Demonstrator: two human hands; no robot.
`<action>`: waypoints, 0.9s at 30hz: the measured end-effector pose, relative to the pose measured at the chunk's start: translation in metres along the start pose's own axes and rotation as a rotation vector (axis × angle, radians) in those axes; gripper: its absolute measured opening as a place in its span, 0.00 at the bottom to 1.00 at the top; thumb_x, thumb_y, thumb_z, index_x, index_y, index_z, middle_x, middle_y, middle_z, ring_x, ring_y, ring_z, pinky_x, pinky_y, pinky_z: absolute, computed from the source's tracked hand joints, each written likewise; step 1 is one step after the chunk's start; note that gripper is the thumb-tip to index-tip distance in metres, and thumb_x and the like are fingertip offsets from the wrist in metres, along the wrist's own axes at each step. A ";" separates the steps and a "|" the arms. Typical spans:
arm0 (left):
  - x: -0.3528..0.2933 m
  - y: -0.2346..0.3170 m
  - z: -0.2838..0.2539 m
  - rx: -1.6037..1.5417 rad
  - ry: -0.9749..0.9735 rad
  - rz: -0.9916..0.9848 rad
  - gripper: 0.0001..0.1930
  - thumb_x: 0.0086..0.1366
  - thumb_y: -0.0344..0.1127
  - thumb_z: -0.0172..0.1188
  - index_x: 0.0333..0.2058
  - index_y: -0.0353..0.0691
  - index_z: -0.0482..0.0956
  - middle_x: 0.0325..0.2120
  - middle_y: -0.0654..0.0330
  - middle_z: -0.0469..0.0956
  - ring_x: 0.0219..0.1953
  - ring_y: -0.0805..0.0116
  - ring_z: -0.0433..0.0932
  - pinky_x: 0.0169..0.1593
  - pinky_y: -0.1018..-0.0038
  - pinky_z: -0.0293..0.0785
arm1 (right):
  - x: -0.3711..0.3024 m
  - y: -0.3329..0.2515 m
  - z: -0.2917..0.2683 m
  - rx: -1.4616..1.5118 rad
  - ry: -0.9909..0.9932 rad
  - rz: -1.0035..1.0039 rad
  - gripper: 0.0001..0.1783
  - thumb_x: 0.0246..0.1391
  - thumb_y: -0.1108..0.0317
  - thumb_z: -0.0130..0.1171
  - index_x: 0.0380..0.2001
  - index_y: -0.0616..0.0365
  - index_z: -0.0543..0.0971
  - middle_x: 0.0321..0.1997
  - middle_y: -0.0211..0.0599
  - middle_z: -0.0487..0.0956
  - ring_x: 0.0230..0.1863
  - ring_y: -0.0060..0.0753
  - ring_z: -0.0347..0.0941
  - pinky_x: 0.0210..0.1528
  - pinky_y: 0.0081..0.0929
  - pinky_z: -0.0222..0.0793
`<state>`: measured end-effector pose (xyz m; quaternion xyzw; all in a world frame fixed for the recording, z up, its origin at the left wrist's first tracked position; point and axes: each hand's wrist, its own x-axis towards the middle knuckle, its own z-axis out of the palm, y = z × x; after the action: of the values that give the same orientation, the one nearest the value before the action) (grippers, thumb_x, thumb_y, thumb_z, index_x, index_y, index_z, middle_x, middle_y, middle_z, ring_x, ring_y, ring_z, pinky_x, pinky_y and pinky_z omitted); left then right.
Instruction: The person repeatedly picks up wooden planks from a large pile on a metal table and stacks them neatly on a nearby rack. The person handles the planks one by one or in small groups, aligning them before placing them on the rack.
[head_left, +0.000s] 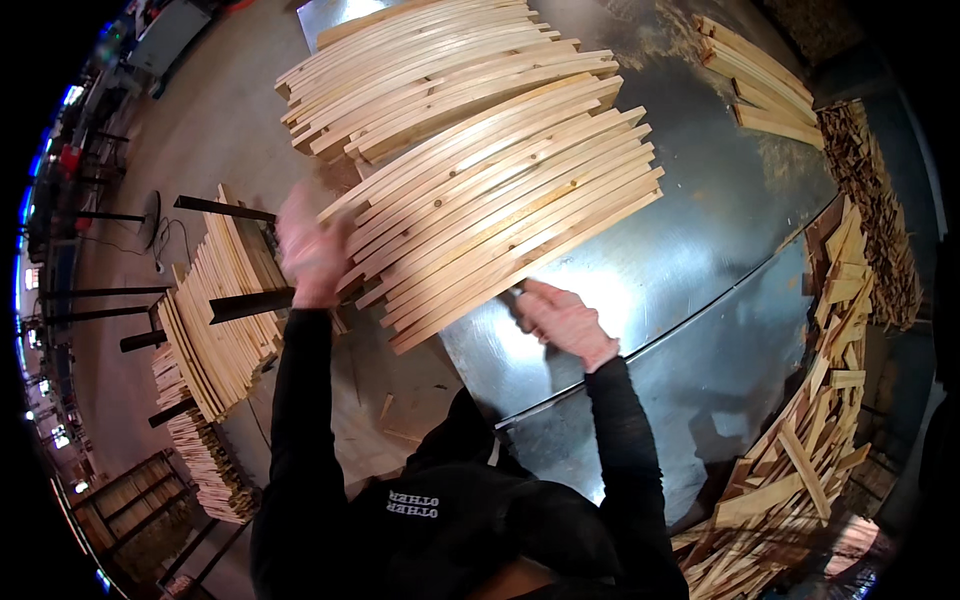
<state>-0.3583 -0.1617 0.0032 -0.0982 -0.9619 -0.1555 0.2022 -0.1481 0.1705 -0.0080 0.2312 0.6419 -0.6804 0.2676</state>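
Observation:
A row of pale wooden strips (pixel 500 190) lies side by side on the metal table (pixel 690 250), their ends uneven. Behind it, a second row of similar strips (pixel 430 80) reaches to the far side. At the left ends of the nearer row is my left hand (pixel 315 245), smeared by motion, so its fingers do not read clearly. My right hand (pixel 565 322) is beside the nearest strip's long edge, low over the metal. Its fingers are curled together, with a small dark patch at their tips; what they hold, if anything, is hidden.
On the left, stacked wooden strips (pixel 215 315) rest among dark metal bars (pixel 250 305). Several loose pieces (pixel 765 85) lie at the table's far right. A heap of wood offcuts (pixel 800 460) runs along the right side. A seam (pixel 690 322) crosses the metal.

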 end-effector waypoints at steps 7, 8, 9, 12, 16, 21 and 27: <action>-0.091 -0.097 -0.007 -0.967 -0.106 -1.334 0.44 0.69 0.69 0.51 0.67 0.33 0.65 0.55 0.45 0.77 0.59 0.49 0.73 0.63 0.53 0.69 | 0.063 -0.108 -0.119 -0.838 0.906 -0.570 0.35 0.66 0.44 0.54 0.65 0.59 0.72 0.60 0.47 0.80 0.63 0.46 0.75 0.67 0.43 0.64; -0.094 -0.094 -0.001 -1.050 -0.171 -1.293 0.45 0.70 0.70 0.50 0.67 0.34 0.65 0.55 0.46 0.77 0.58 0.50 0.73 0.62 0.52 0.70 | 0.087 -0.125 -0.126 -1.080 0.907 -0.500 0.35 0.66 0.43 0.52 0.65 0.57 0.72 0.60 0.47 0.80 0.63 0.45 0.75 0.69 0.45 0.60; -0.095 -0.089 0.006 -1.110 -0.228 -1.309 0.45 0.70 0.71 0.49 0.67 0.35 0.66 0.54 0.48 0.78 0.58 0.51 0.74 0.61 0.52 0.70 | 0.112 -0.143 -0.131 -1.335 0.896 -0.447 0.35 0.66 0.41 0.51 0.66 0.54 0.71 0.60 0.46 0.80 0.63 0.44 0.75 0.70 0.48 0.56; -0.096 -0.075 0.013 -1.274 -0.295 -1.274 0.45 0.70 0.73 0.46 0.68 0.38 0.66 0.56 0.51 0.77 0.60 0.54 0.73 0.63 0.53 0.70 | 0.161 -0.160 -0.124 -1.706 0.932 -0.326 0.36 0.65 0.36 0.47 0.66 0.49 0.70 0.59 0.45 0.81 0.65 0.42 0.73 0.71 0.55 0.47; -0.101 -0.090 0.015 -1.431 -0.465 -1.051 0.41 0.70 0.68 0.52 0.68 0.40 0.67 0.64 0.55 0.72 0.62 0.60 0.72 0.62 0.63 0.72 | 0.186 -0.151 -0.122 -1.694 0.961 -0.334 0.39 0.63 0.35 0.48 0.68 0.48 0.68 0.58 0.47 0.81 0.66 0.44 0.71 0.68 0.60 0.46; -0.105 -0.114 0.035 -0.881 -0.508 -0.521 0.25 0.74 0.43 0.52 0.65 0.40 0.69 0.62 0.54 0.73 0.62 0.59 0.73 0.63 0.67 0.71 | 0.192 -0.137 -0.125 -1.363 0.981 -0.543 0.42 0.61 0.34 0.52 0.67 0.55 0.70 0.55 0.53 0.80 0.61 0.50 0.74 0.70 0.53 0.54; -0.081 -0.074 -0.047 -1.527 0.203 -0.922 0.21 0.74 0.50 0.53 0.45 0.36 0.80 0.40 0.50 0.83 0.40 0.56 0.84 0.48 0.67 0.82 | 0.110 -0.178 -0.083 -0.391 0.708 -0.921 0.33 0.54 0.57 0.72 0.61 0.57 0.76 0.55 0.43 0.79 0.62 0.41 0.72 0.58 0.37 0.73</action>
<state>-0.2869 -0.2569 -0.0090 0.2043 -0.5180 -0.8264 0.0836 -0.3504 0.2520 0.0470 0.0888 0.8387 -0.4775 -0.2462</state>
